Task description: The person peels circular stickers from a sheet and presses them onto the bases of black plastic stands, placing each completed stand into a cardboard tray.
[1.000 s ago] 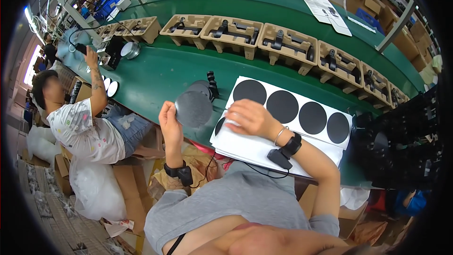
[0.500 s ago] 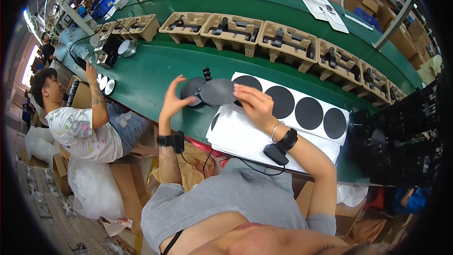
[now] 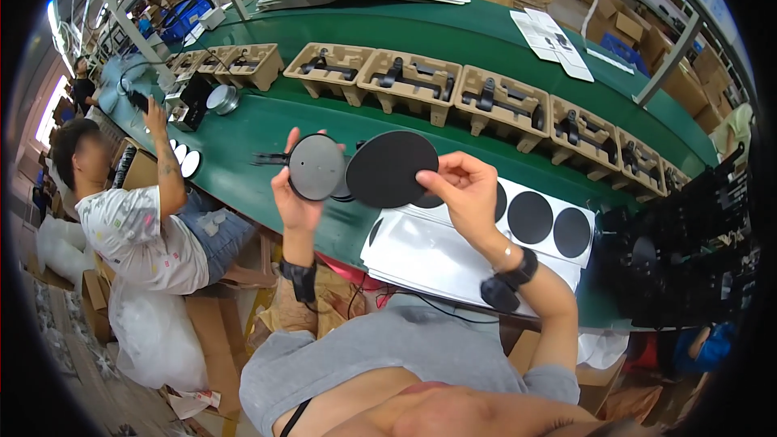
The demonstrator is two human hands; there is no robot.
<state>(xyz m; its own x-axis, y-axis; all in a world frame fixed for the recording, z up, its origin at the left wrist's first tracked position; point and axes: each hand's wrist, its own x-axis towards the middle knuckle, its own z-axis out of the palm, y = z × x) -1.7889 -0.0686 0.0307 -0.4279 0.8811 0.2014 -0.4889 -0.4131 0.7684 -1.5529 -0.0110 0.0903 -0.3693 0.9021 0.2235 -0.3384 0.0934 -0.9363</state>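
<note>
— Holding both parts up over the near edge of the green conveyor table (image 3: 453, 40), are they?

— Yes. The left hand (image 3: 295, 198) pinches the grey round base (image 3: 316, 167) from below, thumb on its left rim, flat face turned toward the camera. The right hand (image 3: 465, 190) pinches the black round pad (image 3: 392, 168) by its right edge, thumb and forefinger pressed together on it.

— How do the two lie to each other?

— Side by side, the pad just to the right of the base, rims overlapping or touching; I cannot tell which. Both faces stand upright, roughly parallel.

— So which hand is nearer the meeting point?

— About equal. As I judge it, the pad would have to travel leftward, flat face first, to cover the base.

— And below them?

— A white backing sheet (image 3: 421, 247) at the table's near edge, with more black pads (image 3: 530, 217) along its far side.
</note>
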